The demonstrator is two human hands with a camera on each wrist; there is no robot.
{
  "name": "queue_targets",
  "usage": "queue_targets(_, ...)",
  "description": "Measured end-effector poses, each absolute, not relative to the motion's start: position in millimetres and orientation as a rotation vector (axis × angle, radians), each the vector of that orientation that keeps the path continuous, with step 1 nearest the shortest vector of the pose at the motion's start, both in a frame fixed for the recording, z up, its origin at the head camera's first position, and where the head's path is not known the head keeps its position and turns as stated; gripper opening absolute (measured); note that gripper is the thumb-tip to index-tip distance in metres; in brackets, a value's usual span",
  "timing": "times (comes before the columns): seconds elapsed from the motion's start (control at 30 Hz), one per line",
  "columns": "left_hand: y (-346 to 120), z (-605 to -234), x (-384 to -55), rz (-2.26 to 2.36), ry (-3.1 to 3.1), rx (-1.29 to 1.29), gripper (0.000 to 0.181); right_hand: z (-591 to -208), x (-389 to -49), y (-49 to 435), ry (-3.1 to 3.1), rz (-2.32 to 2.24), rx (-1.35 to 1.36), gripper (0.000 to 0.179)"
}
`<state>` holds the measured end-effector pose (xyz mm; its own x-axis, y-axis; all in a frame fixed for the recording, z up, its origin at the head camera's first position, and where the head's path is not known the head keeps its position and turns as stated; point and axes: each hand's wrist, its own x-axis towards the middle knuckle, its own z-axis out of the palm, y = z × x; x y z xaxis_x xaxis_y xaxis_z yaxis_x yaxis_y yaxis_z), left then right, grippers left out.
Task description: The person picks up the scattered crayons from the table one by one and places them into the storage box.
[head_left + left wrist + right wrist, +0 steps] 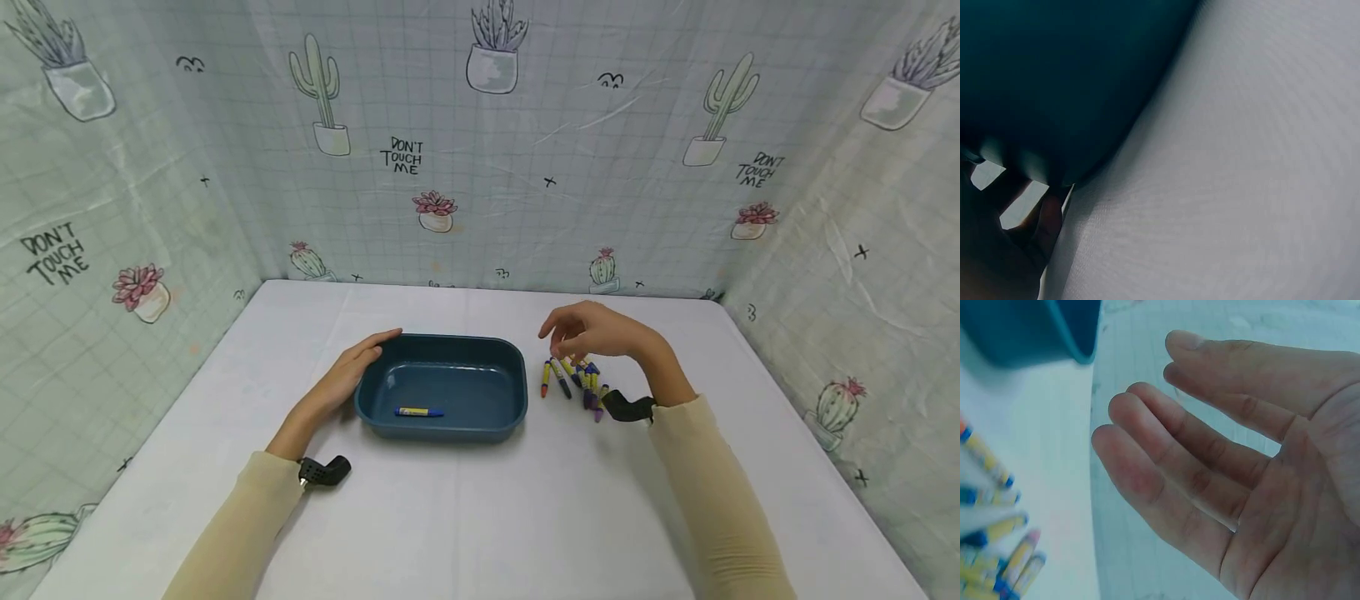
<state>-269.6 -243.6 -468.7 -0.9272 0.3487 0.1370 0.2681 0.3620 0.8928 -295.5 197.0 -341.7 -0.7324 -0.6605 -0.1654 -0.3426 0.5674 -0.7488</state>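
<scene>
Tray, one: dark blue, rectangular with rounded corners [450, 435], set on a white-covered table [465, 517], left of the crayon group.

Crayon, one: blue with a yellow wrapper [418, 412], lying flat inside the tray, near its front wall.

Crayons, loose group: mixed colours, mostly yellow-wrapped [587, 390], heaped on the table just right of the tray; an orange-tipped one [545, 379] lies at the group's left edge (exact count unclear, some overlapping).

Left hand, one [348, 375]: at the tray's left end, touching it; fingers extended, with gaps between some of them (the left wrist view is dark here).

Right hand, one [600, 329]: above the crayons, holding nothing; fingers loosely bent, slightly apart, thumb near the index fingertip without pinching anything.

Sleeves, two: beige [240, 525], each with a black wrist device [325, 471].

Backdrop, one: pale grid cloth printed with potted cacti [540, 142].
</scene>
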Motion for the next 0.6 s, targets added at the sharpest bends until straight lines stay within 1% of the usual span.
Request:
queue_targets(0.13, -243, -469, -270, 1.642, 2.521, 0.582, 0.047, -353, -290, 222, 2.406, -1.032, -0.724, 0.028)
queue_targets(0.27, -243, -469, -270, 1.638, 2.522, 0.581, 0.047, -365, -286, 238, 2.431, -1.033, -0.650, 0.033)
queue_targets(0.43, -243, -469, -269, 1.640, 2.512, 0.580, 0.047, -377, -281, 251, 2.470, -0.993, -0.521, 0.039)
queue_targets(0.6, -243, -470, -271, 1.635, 2.518, 0.586, 0.047, -390, -281, 258, 2.490, -0.924, -0.341, 0.039)
